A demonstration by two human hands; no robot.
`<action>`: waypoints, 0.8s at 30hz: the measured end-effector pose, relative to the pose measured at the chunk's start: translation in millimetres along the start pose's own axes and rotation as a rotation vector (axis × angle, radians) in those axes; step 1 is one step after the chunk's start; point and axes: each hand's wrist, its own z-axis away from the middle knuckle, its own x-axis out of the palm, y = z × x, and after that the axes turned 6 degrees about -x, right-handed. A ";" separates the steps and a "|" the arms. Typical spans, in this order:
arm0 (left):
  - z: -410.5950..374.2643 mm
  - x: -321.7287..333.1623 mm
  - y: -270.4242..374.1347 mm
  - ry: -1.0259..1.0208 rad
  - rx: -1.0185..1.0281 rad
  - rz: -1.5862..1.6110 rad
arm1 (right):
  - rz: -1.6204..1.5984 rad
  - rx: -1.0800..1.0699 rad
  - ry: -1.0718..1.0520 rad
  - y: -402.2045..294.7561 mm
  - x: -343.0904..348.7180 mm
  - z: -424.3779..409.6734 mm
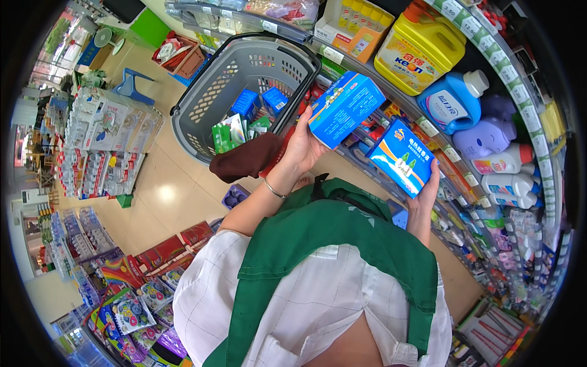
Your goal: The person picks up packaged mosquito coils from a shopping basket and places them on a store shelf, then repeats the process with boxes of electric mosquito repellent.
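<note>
A blue carton (347, 110) of mosquito-repellent liquid lies in my left hand (306, 146), its printed side turned up and its left end over my palm. A second blue carton (401, 158), its front with two green bottles facing me, is gripped at its lower right edge by my right hand (424, 190). The cartons are close together, with a narrow gap between them. Beyond my left hand stands a grey plastic shopping basket (192, 85) holding smaller blue boxes (246, 103) and green-and-white packs (228, 134). A dark brown cloth (247, 158) hangs at its near edge.
Shelves with a yellow detergent jug (419, 46), a blue detergent bottle (451, 100) and purple bottles (485, 136) run along the right. A blue stool (133, 86) and stacked cartons with bottled drinks (114, 120) stand left. Snack packs (133, 312) fill the lower left.
</note>
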 end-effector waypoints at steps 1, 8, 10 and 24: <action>0.2 -0.5 -1.5 0.004 0.003 0.024 | 0.004 0.006 0.001 -0.1 0.0 0.1; 4.0 -1.8 -20.7 -0.213 0.140 0.035 | -0.008 0.023 0.002 2.7 2.1 -2.9; 2.7 -9.4 -25.5 -0.292 0.159 0.079 | 0.006 0.039 -0.021 2.4 3.6 -3.3; -21.3 12.5 -16.2 -0.503 0.087 -0.172 | 0.029 -0.067 -0.074 -6.5 23.5 18.5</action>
